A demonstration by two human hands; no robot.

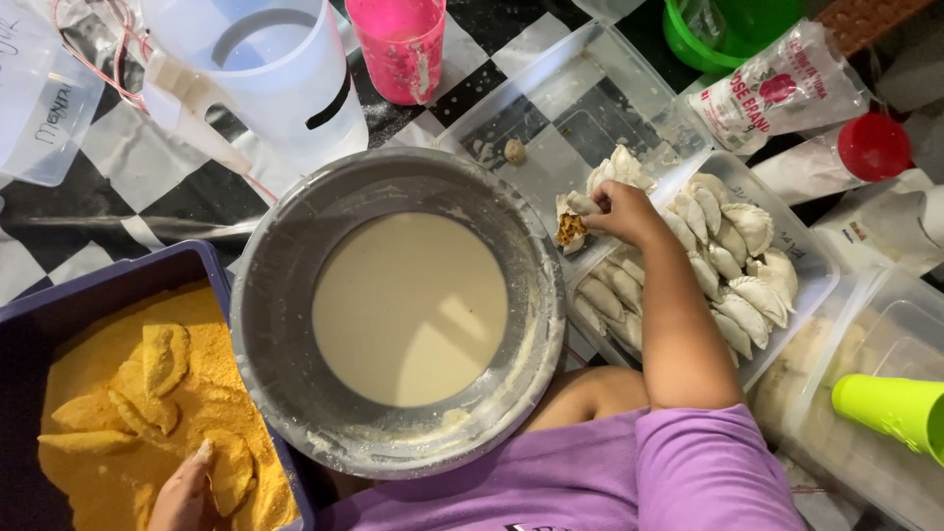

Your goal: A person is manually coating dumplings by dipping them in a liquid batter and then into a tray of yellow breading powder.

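My right hand (pixel 618 210) pinches a raw, torn half-moon pastry (pixel 570 228) whose orange filling shows. It holds the pastry over the left edge of a clear plastic tray (pixel 818 285) packed with several pale folded pastries (pixel 733 258). At the bottom left, my left hand (pixel 185 492) lies flat in a purple tray (pixel 118 270) of yellow crumbs, its fingertips on a crumb-coated pastry (pixel 232 468). Several more coated pastries (pixel 157 379) lie in the crumbs. A large metal bowl (pixel 295 246) of beige batter (pixel 408 310) sits between the two trays.
On the checkered cloth at the back stand a clear jug (pixel 265 69), a pink cup (pixel 398 44) and a green bowl (pixel 718 29). A flour bag (pixel 777 88), a red lid (pixel 873 146), a clear lid (pixel 580 108) and a lime cup (pixel 890 408) lie at the right.
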